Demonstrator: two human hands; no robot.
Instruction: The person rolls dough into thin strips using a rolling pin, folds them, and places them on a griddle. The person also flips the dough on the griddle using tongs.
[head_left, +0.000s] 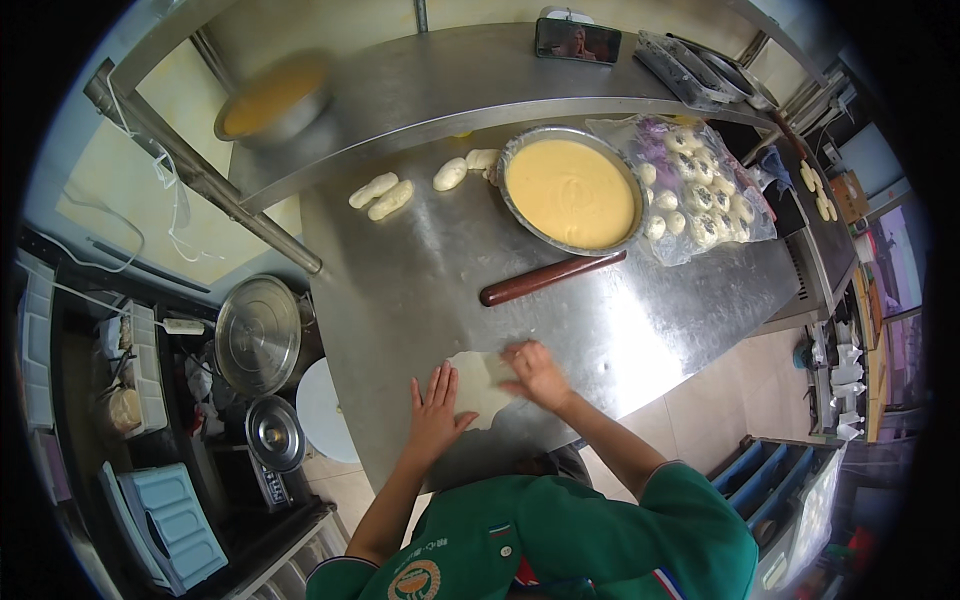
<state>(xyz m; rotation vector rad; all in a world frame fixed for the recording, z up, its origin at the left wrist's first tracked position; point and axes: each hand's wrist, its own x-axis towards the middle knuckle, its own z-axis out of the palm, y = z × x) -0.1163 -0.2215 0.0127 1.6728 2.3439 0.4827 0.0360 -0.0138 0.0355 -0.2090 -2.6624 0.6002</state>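
A thin, pale sheet of dough point(486, 388) lies on the steel table close in front of me. My left hand point(435, 411) rests on its left side, fingers stretched out and flat. At the right edge of the sheet, my right hand point(537, 377) has its fingers curled in on the dough; the fingertips are slightly blurred. Beyond both hands, a dark red-brown rolling pin point(553, 277) lies at a slant, its far end by a large metal bowl point(505, 205) of smooth yellow batter. Oblong dough pieces point(391, 200) lie toward the far left.
Right of the bowl is a clear plastic bag point(690, 240) with several round buns. A raised steel shelf point(430, 75) runs across the back, bearing another bowl point(295, 120), a phone point(578, 41) and stacked trays point(690, 72). A lidded pot point(258, 335) stands left of the table.
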